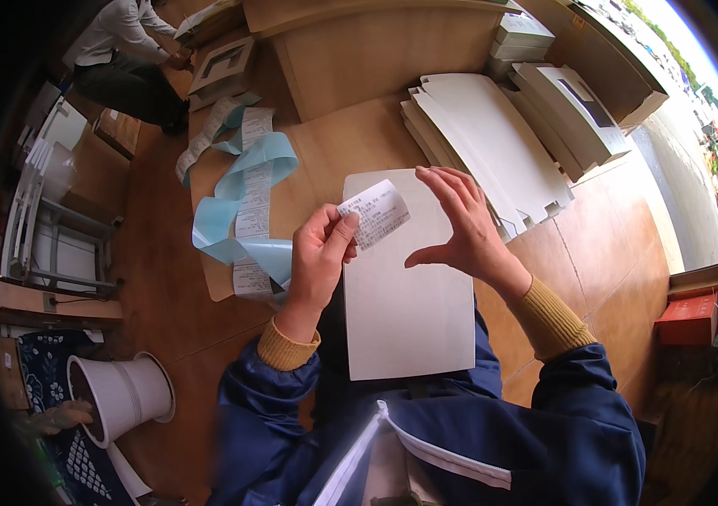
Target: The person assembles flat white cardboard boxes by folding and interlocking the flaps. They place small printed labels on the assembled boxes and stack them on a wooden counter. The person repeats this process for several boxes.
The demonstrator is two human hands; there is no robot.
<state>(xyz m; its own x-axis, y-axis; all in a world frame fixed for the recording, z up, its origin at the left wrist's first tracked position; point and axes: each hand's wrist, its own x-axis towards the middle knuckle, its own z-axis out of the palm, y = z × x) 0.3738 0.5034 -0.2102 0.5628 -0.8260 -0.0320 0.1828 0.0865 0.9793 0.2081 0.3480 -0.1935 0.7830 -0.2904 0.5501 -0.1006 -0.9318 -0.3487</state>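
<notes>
Left hand [318, 257] pinches a small printed label [376, 212] by its corner above the flat white box [405, 295] at the near tabletop [333, 152] edge, keeping it off the surface; right hand [460, 223] hovers open, empty, fingers spread beside it.

Matt paper label [374, 212], smooth white card [405, 287], seemingly wooden table [333, 152].

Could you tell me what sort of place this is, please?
Probably a packing or labelling workshop. The left hand pinches a printed label over a flat white board, a strip of label backing trails across the wooden table, and flat white cartons are stacked behind.
</notes>
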